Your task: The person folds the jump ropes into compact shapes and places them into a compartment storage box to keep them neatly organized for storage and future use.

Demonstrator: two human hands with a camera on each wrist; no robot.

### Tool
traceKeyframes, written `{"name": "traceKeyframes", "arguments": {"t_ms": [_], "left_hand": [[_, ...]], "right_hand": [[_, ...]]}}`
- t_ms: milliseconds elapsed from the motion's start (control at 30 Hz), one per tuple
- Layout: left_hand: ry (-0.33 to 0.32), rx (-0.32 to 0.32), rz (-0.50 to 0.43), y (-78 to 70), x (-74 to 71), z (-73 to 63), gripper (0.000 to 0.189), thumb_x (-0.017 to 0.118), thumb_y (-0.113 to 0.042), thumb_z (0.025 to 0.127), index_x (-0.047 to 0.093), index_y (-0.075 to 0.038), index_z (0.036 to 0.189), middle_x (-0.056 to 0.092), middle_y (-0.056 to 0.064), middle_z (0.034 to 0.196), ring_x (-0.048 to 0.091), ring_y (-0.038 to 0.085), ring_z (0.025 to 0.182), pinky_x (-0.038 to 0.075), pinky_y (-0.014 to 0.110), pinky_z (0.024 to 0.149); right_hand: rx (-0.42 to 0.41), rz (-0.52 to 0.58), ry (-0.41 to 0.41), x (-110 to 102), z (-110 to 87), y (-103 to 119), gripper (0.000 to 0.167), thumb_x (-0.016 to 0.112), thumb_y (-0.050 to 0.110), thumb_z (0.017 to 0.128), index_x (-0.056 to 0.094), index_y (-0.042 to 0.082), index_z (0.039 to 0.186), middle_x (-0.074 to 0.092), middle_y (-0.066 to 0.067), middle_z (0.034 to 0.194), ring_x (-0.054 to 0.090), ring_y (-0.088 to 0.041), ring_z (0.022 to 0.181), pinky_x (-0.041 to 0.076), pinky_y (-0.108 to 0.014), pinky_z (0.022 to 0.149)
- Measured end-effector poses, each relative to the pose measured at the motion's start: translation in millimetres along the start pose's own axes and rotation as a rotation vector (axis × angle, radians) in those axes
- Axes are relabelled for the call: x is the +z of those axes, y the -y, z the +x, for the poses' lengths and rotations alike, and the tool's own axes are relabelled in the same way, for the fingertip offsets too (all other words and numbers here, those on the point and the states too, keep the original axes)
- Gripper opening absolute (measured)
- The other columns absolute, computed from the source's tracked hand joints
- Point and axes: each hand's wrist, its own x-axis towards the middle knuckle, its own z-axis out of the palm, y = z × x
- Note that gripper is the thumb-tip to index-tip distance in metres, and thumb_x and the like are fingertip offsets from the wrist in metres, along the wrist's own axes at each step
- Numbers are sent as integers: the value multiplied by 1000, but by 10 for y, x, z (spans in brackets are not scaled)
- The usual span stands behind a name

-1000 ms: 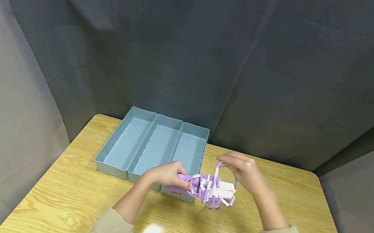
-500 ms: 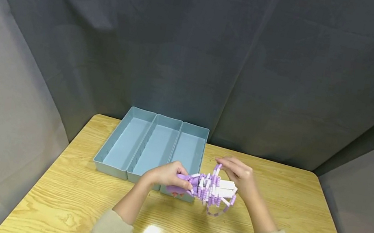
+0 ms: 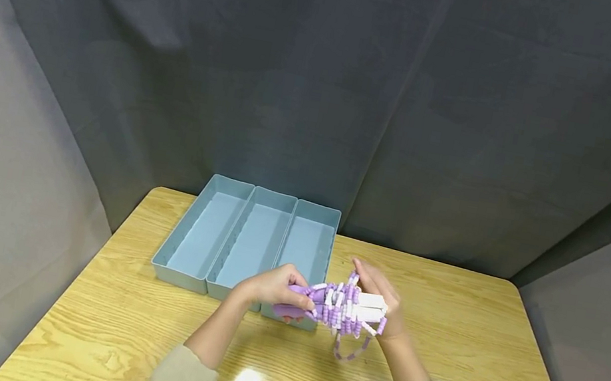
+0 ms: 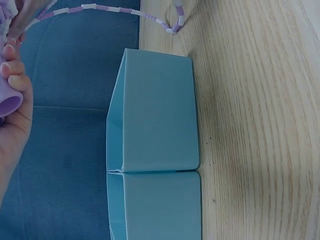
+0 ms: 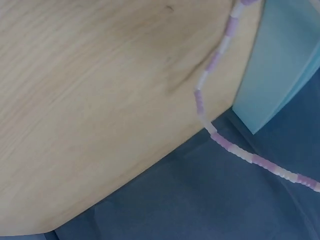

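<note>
A beaded jump rope (image 3: 344, 312) in purple and white is bundled above the table, its beaded cord wound round the handles. My left hand (image 3: 277, 285) grips the purple handle (image 3: 289, 310) end, thumb on top. White handle parts (image 3: 370, 309) point right. At their far side, my right hand (image 3: 384, 298) pinches a strand of the cord near its fingertips; the bundle hides part of this hand. A loose loop (image 3: 349, 354) of cord hangs below the bundle. In the right wrist view, a beaded strand (image 5: 240, 152) crosses the picture, with no hand showing there.
Three blue bins (image 3: 195, 283) stand side by side on the wooden table (image 3: 96, 317), left of centre and behind the left hand. A grey curtain (image 3: 299, 82) hangs behind the table's back edge.
My right hand has moved down and slightly left, now beside the white handle parts. The hanging loop of cord has grown longer below the bundle. My left hand has stayed put.
</note>
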Motion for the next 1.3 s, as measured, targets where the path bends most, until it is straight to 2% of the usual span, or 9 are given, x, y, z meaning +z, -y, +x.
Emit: {"name": "traceKeyframes", "arguments": {"t_ms": [433, 567, 733, 867, 933, 1000, 1067, 1200, 1300], "left_hand": [[-35, 33, -64, 54, -13, -18, 23, 58, -6, 84, 62, 13, 72, 61, 25, 60, 56, 22, 43, 47, 59, 48], [-83, 55, -80, 61, -19, -17, 23, 56, -6, 84, 62, 15, 75, 60, 25, 60, 56, 25, 43, 49, 49, 44], [-130, 51, -81, -44, -3, -47, 22, 57, -4, 83, 61, 15, 72, 61, 22, 59, 56, 20, 43, 48, 28, 41], [-172, 34, -109, -139, 22, -83, 23, 57, -4, 84, 60, 16, 73, 60, 26, 60, 56, 17, 43, 49, 28, 41], [-193, 21, -113, -146, 31, -81, 24, 57, -4, 85, 60, 16, 73, 59, 29, 60, 56, 17, 43, 49, 29, 41], [-213, 13, -118, -147, 38, -77, 25, 57, -5, 86, 60, 16, 73, 59, 29, 60, 56, 17, 43, 49, 32, 41], [-233, -2, -111, -148, 42, -70, 26, 57, -5, 86, 61, 16, 73, 59, 28, 60, 56, 16, 44, 50, 34, 42], [-276, -17, -104, -124, 48, -58, 27, 57, -7, 87, 62, 15, 73, 60, 27, 61, 57, 17, 44, 52, 47, 47], [-302, -28, -106, -113, 52, -50, 27, 57, -8, 87, 63, 15, 75, 61, 27, 63, 58, 17, 45, 49, 58, 54]], "right_hand": [[15, -126, 166, 42, -336, -42, 35, 37, 15, 99, 52, -6, 122, 59, -18, 118, 52, -24, 115, 38, -33, 100], [60, -155, 220, 11, -434, 14, 24, 48, 9, 90, 60, -6, 103, 63, -19, 100, 61, -30, 93, 49, -36, 83], [129, -144, 292, -36, -504, 99, 25, 66, -11, 55, 56, -4, 77, 58, -12, 64, 56, -22, 51, 49, -27, 47], [163, -126, 330, -32, -541, 154, 7, 61, -5, 78, 54, -5, 80, 57, -11, 63, 54, -20, 49, 48, -25, 43], [186, -99, 313, -14, -550, 180, 18, 47, 7, 93, 54, -8, 87, 58, -15, 70, 58, -25, 57, 52, -29, 49], [239, -37, 294, 7, -550, 209, 28, 41, 15, 97, 55, -10, 93, 60, -19, 77, 61, -30, 65, 55, -29, 56], [333, 58, 278, 24, -538, 247, 18, 51, 6, 92, 56, -10, 97, 60, -21, 83, 63, -31, 70, 55, -26, 63], [614, 336, 247, 35, -496, 333, 24, 62, -18, 74, 58, -12, 97, 64, -22, 81, 66, -27, 68, 55, -24, 63], [816, 537, 238, 16, -442, 388, 16, 59, -18, 77, 59, -14, 93, 64, -26, 75, 66, -19, 64, 55, -29, 58]]}}
